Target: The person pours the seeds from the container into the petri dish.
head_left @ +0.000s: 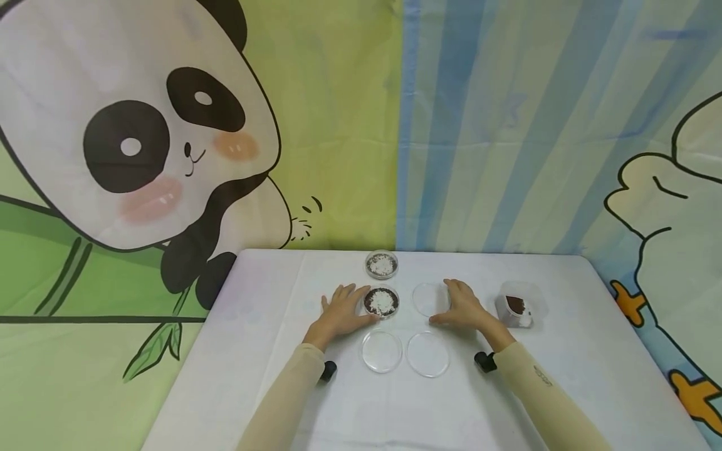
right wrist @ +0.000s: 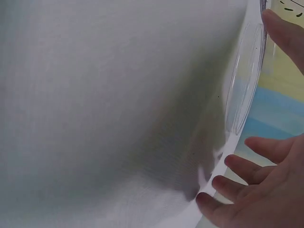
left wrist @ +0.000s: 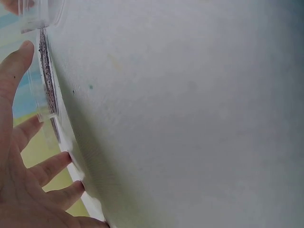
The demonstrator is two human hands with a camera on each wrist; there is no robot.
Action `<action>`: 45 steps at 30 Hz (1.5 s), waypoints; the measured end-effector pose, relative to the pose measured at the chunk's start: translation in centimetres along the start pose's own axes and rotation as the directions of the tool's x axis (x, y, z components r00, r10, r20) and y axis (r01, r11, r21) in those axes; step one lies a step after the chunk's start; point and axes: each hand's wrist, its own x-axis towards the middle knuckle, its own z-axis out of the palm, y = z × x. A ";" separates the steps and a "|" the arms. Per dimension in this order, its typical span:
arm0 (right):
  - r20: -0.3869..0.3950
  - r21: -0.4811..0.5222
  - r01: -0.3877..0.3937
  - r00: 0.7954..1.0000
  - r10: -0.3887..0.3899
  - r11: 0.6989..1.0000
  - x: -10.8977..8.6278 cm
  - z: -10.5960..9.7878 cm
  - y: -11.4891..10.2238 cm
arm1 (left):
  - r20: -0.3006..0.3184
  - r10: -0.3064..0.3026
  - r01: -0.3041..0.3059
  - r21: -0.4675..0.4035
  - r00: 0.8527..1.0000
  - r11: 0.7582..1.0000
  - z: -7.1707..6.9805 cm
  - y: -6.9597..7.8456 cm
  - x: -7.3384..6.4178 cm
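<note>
Clock as seen from head cam, 12 = far edge. We have our L hand (head_left: 341, 310) spread wide, thumb & index well apart, w/ the near dish (head_left: 381, 302) at its 3 o'clock, btwn them: thumb tip by the dish's 6, index by its 10–11. Dish sits on the table (head_left: 316, 413), dark fill w/ white on top. Whether we touch its rim, can't tell.

Our R hand (head_left: 465, 305) is likewise spread, fingers fanned, w/ the clear dish (head_left: 430, 299) at its 9 o'clock; thumb tip near that dish's 6, index near its 1. Firm hold or not, can't tell.

Far dish (head_left: 381, 265), also dark w/ white, is at the near dish's 12. Two clear rounds, L one (head_left: 381, 351) & R one (head_left: 428, 354), lie side by side at 6 o'clock of the middle pair. Cup (head_left: 513, 310) w/ brown stuff: R hand's 3 o'clock.
</note>
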 end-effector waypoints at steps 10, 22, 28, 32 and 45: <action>-0.003 -0.129 -0.032 0.999 0.032 0.991 0.6 0.5 0.0 | -0.007 -0.001 0.002 0.014 1.000 1.000 0.0 -0.1 0.1; -0.042 -0.073 -0.023 0.999 0.019 0.997 0.2 0.3 -0.9 | -0.004 0.018 -0.018 0.016 1.000 1.000 0.3 0.1 0.5; -0.061 -0.068 0.041 0.997 -0.045 0.997 0.2 0.6 -2.0 | -0.002 0.004 -0.004 0.020 1.000 1.000 0.1 0.0 0.3; -0.063 -0.073 0.063 0.996 -0.068 0.995 0.2 0.8 -2.8 | 0.001 0.000 0.000 0.023 1.000 1.000 0.1 0.0 0.1; -0.105 -0.058 0.129 0.985 -0.134 0.990 -0.1 0.5 -4.4 | -0.002 -0.007 0.007 0.031 1.000 0.999 0.1 -0.1 0.1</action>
